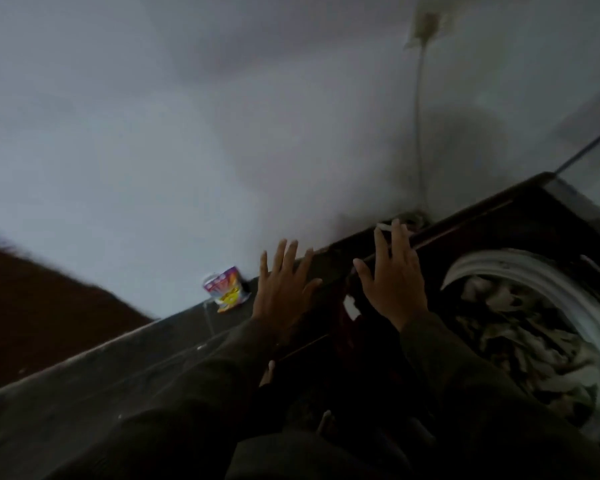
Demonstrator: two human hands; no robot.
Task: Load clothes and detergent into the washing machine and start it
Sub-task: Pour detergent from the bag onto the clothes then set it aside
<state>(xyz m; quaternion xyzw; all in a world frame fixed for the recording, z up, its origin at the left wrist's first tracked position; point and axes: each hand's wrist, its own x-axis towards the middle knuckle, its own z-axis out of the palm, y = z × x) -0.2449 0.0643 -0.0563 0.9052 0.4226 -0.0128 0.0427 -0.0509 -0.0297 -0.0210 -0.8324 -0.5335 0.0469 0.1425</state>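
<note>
The view is tilted, dim and blurred. A top-loading washing machine fills the right side, its dark lid area near the wall. Its white drum rim surrounds pale crumpled clothes inside the tub. My left hand lies flat with spread fingers on the dark panel left of the tub. My right hand also lies flat with straight fingers on the dark panel's upper edge. A colourful detergent packet stands against the wall left of my left hand. Dark sleeves cover both forearms.
A grey wall fills the upper view. A white cord hangs from a wall socket down behind the machine. A dark ledge runs left of the machine. Brown floor shows at far left.
</note>
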